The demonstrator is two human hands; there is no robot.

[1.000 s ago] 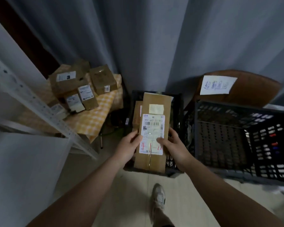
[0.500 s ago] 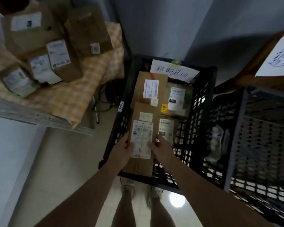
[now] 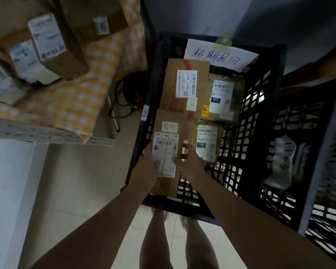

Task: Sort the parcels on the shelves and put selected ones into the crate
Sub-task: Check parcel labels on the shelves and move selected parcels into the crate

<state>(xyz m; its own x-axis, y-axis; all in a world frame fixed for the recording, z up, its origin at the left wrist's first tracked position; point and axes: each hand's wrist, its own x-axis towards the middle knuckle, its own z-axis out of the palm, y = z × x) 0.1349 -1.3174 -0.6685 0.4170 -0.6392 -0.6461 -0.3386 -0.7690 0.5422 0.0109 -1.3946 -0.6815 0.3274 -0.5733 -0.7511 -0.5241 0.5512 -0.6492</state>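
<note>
Dim corner, grey curtain (image 3: 202,14) behind, pale tiled floor (image 3: 76,191) underfoot. Left: shelf (image 3: 47,133) with a yellow checked cloth and several labelled parcels (image 3: 52,45) not yet sorted. Centre: black crate (image 3: 268,105) with a handwritten paper sign (image 3: 219,55) at its far wall and three boxes already inside. The long parcel (image 3: 166,133) sits low in the crate's near-left corner, label up, alongside the small box (image 3: 207,142). Left hand (image 3: 145,169) grips its left edge, thumb on the label. Right hand (image 3: 188,162) grips the right edge, fingers curled into the gap next to the small box. Cannot tell whether the parcel rests on the crate bottom or hangs from the hands. Risks, as I judge them: the right fingers get pinched against the small box if the parcel is pushed down. The near end catches on the crate's near wall and leaves the parcel tilted. An early release drops it onto the neighbouring boxes and shifts them.
</note>
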